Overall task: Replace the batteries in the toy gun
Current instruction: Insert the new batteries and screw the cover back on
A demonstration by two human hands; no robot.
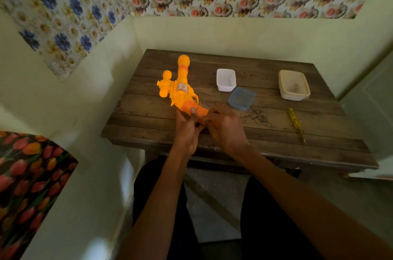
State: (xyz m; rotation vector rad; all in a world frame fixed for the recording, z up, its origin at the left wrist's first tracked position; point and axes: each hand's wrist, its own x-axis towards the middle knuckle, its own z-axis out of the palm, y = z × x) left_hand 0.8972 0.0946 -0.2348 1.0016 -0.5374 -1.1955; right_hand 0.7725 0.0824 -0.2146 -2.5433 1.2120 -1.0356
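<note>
The orange toy gun (180, 87) lay at the left of the wooden desk (265, 132), barrel pointing away, handle toward the person. The left hand (187, 130) had its grip closed round the handle, thumb on top. The right hand (225, 130) curled against the handle's end, and I could not tell whether its grip held anything. A white tub (226, 79), blue lid (242, 98), cream tub (294, 85) and yellow screwdriver (295, 123) lay rightward.

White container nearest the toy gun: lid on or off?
Off. The white container shows its inside from above; a bluish lid lies flat on the table beside it.
</note>
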